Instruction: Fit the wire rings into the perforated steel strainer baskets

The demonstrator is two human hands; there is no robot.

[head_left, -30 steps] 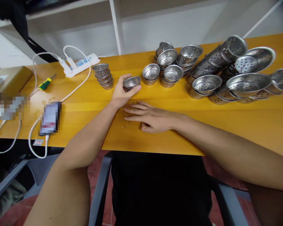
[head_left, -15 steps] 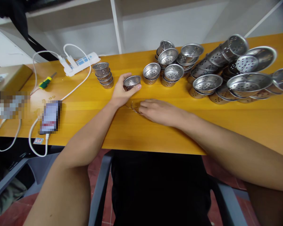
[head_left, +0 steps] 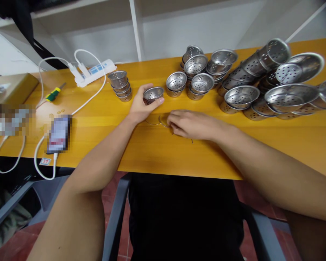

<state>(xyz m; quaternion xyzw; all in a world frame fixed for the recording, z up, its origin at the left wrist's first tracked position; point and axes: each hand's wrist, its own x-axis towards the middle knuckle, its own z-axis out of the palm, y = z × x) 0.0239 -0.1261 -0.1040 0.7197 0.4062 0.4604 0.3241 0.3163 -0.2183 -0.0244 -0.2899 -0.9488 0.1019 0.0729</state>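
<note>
A small perforated steel strainer basket [head_left: 153, 93] is gripped in my left hand [head_left: 142, 105], thumb along its near side and fingers round the left and back. Its open rim faces up. Just right of it and nearer to me, my right hand [head_left: 188, 124] is closed, fingertips pinched at a thin curved metal wire [head_left: 163, 122]. More wire curves leftward below my left hand. A short wire end [head_left: 192, 141] shows under the right palm; the rest is hidden by the fingers.
Several nested strainer baskets [head_left: 241, 97] crowd the right and back of the wooden table [head_left: 152, 156]. A smaller stack [head_left: 121, 85] stands left of my left hand. Further left lie a power strip [head_left: 95, 72], white cables, a screwdriver [head_left: 53, 95] and a phone [head_left: 59, 134].
My right hand has shifted slightly right and away from me, and the wire at its fingertips has moved with it. My left hand still holds the strainer basket in almost the same spot.
</note>
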